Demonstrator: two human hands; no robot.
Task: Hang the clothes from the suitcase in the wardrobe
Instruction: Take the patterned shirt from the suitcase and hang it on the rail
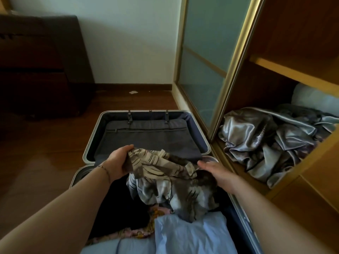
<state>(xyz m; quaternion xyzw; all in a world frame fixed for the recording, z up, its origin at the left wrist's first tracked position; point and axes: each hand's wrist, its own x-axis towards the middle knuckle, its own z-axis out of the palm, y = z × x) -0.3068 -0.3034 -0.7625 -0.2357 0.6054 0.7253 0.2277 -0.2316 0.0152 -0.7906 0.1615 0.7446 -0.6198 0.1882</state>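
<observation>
An open suitcase [91, 143] lies on the wooden floor in front of me, its lid half showing a grey zipped divider. In the near half lie clothes: a cream and grey patterned garment [165, 176], a light blue garment [185, 233], something dark and a floral piece [139, 233]. My left hand [119, 162] grips the upper edge of the patterned garment and lifts it. My right hand [218, 173] rests with relaxed fingers on the garment's right side. The wardrobe [286, 70] stands open at the right.
A sliding frosted-glass wardrobe door [203, 57] stands beside the suitcase. A crumpled silver satin fabric [266, 142] lies on the wardrobe's lower shelf, with a wooden shelf [293, 72] above it. Dark furniture [40, 66] stands at the far left against the wall.
</observation>
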